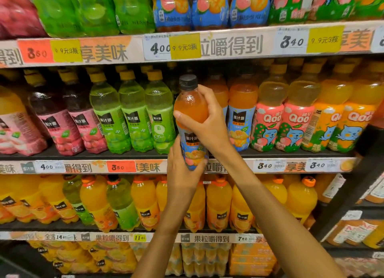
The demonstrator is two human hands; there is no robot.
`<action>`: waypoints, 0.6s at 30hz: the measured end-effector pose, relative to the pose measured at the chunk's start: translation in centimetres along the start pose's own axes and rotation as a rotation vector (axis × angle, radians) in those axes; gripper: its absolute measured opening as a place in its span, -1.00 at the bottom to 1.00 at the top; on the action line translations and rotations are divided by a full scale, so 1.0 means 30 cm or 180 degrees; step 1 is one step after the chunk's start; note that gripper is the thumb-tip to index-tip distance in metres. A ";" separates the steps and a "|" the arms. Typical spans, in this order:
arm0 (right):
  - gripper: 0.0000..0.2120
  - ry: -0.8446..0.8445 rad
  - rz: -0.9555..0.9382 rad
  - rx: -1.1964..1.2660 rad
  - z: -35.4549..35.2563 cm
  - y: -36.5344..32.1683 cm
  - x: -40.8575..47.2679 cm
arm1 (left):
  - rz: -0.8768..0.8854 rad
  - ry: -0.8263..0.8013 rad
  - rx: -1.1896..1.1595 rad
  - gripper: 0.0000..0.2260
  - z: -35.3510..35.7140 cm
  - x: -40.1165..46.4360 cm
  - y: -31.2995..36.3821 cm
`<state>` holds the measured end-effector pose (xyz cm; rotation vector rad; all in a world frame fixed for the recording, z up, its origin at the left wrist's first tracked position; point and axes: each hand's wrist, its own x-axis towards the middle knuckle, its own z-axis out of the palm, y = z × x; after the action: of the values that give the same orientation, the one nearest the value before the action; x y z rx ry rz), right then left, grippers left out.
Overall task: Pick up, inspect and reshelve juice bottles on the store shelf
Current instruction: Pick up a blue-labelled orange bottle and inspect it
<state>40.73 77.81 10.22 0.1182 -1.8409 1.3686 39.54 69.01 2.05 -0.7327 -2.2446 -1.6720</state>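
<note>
Stocked store shelving (207, 165) forms the backdrop, in front of whose middle tier an orange juice bottle (192, 111) with a black cap is held upright, right hand (205, 120) wrapped round its upper body, left hand (182, 165) gripping its labelled base, beside green-labelled bottles (133, 120).

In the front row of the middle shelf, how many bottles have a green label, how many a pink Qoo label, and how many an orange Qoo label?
Green-label bottles: 3
Pink Qoo bottles: 2
Orange Qoo bottles: 2
Total: 7
</note>
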 end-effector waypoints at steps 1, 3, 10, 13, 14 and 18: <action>-0.40 -0.0019 0.0028 -0.0038 0.007 0.009 0.004 | -0.0045 0.0070 0.0007 -0.30 0.004 0.007 -0.005; -0.39 -0.0048 0.0065 -0.0063 0.012 0.023 0.011 | -0.0092 0.0162 -0.0067 -0.34 0.005 0.022 -0.015; -0.33 -0.0126 0.0124 -0.0763 0.011 0.020 0.042 | -0.0009 0.0231 -0.0147 -0.41 0.012 0.057 -0.028; -0.38 0.0274 -0.0264 -0.1084 0.002 -0.016 0.039 | -0.0043 0.0263 -0.0184 -0.41 0.019 0.069 -0.029; -0.42 0.0333 -0.0315 -0.1091 -0.007 -0.026 0.041 | -0.0058 0.0271 -0.0187 -0.41 0.022 0.072 -0.030; -0.48 0.0162 -0.0182 -0.1322 -0.034 -0.035 0.058 | -0.0100 0.0380 -0.0206 -0.39 0.039 0.079 -0.031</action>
<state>40.66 78.90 12.22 -0.0783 -2.0208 0.9178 37.16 70.48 2.07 -0.5980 -2.1403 -1.7613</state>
